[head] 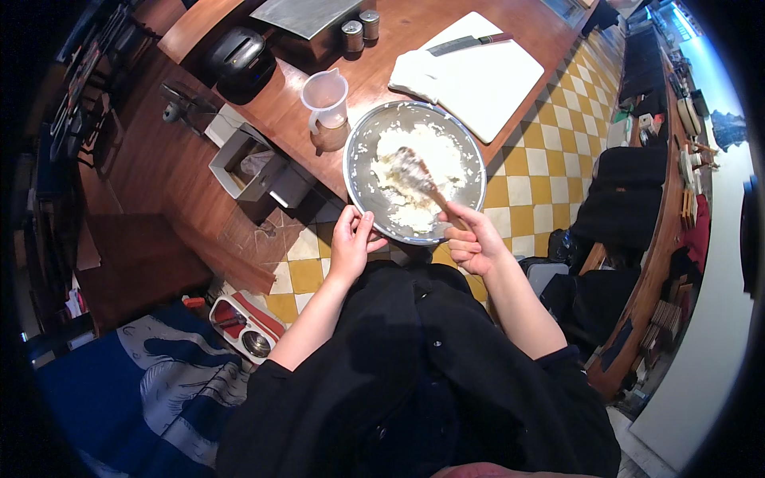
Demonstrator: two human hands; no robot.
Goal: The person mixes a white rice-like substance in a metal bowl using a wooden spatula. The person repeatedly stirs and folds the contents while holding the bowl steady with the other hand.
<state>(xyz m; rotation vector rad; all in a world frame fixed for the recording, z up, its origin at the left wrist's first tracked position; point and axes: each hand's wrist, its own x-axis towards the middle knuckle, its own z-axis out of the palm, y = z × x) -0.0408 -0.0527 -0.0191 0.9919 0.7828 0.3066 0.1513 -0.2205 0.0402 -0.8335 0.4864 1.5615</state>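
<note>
A wide stainless steel bowl (366, 179) sits at the corner of the wooden counter, with white rice (445, 149) in its middle and loose grains up its wall. My left hand (354, 242) grips the bowl's near left rim, thumb on top and fingers beneath. In my right hand (475, 239) is the handle of a wooden paddle (423, 176); its rice-coated blade is over the rice, slightly blurred. Whether the blade touches the rice, I cannot tell. A white cloth (413, 74) lies just beyond the bowl, on the edge of a white cutting board (493, 89).
A knife (457, 45) lies on the board's far part. Left of the bowl stands a clear plastic measuring jug (326, 98). Farther back are a black appliance (239, 54) and two shakers (352, 37). An open box (239, 173) is below the counter's left edge.
</note>
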